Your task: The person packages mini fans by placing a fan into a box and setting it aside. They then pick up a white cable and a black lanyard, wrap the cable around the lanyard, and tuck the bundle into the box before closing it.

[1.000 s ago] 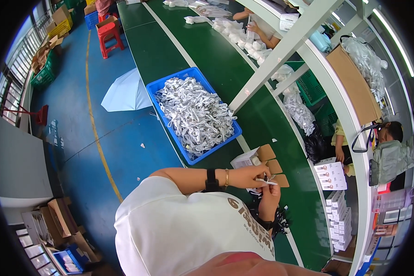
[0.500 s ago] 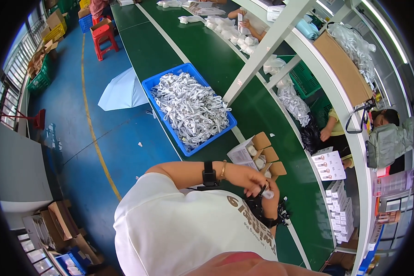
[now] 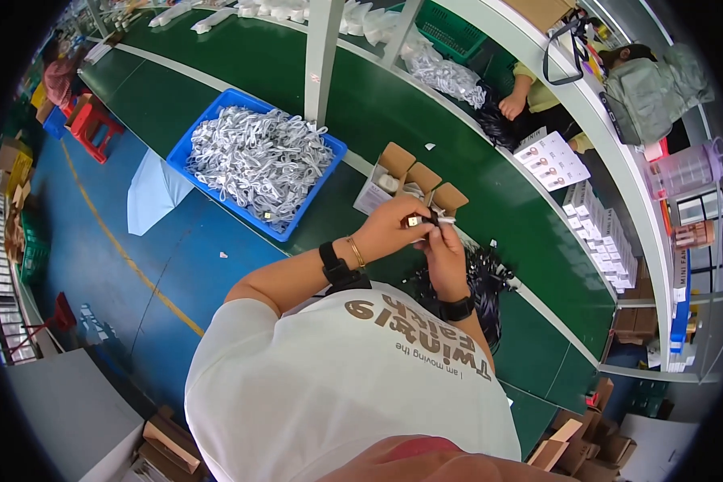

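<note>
Both of my hands meet over the green table, in front of small open boxes. My left hand (image 3: 390,229) is closed on a short black cable (image 3: 432,218) with a metal USB plug (image 3: 413,221) at its end. My right hand (image 3: 447,255) pinches the same bundle from the other side, and a small white piece (image 3: 446,219) sticks out beside its fingertips. What this white piece is I cannot make out. A pile of black cables (image 3: 486,293) lies next to my right wrist. The white boxes (image 3: 371,198) with raised brown flaps hold white rounded items.
A blue bin (image 3: 191,178) heaped with white cables (image 3: 257,157) sits on the table to the left. A white post (image 3: 321,72) rises behind it. Stacked white cartons (image 3: 598,233) stand at the right, below a shelf frame. Across the table a co-worker's hand (image 3: 512,106) shows.
My view has turned, so the bin and boxes appear further left and higher. My hands have come forward toward the boxes, and the metal plug now shows between my fingers.
</note>
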Demonstrator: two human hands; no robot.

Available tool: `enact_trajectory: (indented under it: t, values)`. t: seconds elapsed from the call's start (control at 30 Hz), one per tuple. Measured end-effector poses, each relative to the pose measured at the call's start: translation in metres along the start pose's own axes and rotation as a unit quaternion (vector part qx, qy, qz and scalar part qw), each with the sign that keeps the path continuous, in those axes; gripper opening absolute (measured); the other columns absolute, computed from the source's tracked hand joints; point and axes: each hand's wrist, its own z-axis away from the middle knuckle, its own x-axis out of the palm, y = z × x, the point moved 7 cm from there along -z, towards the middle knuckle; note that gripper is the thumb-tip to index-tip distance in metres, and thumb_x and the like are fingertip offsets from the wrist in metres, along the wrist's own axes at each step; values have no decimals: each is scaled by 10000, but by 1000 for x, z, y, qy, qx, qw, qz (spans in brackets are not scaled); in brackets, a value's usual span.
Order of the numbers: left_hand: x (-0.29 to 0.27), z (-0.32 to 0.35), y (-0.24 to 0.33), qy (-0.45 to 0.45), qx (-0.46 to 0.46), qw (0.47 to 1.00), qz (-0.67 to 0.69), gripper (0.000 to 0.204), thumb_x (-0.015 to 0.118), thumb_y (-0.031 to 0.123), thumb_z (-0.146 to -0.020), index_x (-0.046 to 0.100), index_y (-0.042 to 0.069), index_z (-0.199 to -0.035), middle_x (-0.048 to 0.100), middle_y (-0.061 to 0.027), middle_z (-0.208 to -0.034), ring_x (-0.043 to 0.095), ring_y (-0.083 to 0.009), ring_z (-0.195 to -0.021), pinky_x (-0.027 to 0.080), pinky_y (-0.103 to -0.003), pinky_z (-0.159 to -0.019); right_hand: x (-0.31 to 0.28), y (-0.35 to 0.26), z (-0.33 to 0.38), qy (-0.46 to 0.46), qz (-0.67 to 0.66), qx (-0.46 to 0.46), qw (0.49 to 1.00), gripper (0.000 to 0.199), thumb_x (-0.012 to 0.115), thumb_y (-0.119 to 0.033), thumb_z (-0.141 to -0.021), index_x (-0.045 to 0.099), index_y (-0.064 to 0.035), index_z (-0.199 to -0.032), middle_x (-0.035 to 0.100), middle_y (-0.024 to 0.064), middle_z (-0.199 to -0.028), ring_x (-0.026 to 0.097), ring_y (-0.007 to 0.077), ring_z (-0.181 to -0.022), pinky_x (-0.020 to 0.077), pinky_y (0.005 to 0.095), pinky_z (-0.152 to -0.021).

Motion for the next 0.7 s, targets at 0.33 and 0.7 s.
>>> enact_trajectory:
  t: [0.33,0.7]
  values:
    - [13,16,-25,42,164,894,-414,482,696,76,-690,543,69,-1147,527,-89,-1084,501,-294,-1026,427,-381,-848,-32,-4,-20,72,173,-135,973,269,444,-138,-954,493,-16,-1189,579,94,-1076,567,218,-939,442,315,-819]
    - [27,14,-80,47,147,921,-359,757,690,28,-645,355,26,-1324,448,-186,-1234,450,-353,-1126,402,-414,-933,-41,11,-6,-106,652,-90,745,153,553,-73,-820,526,17,-940,577,230,-859,532,418,-796,392,508,-731]
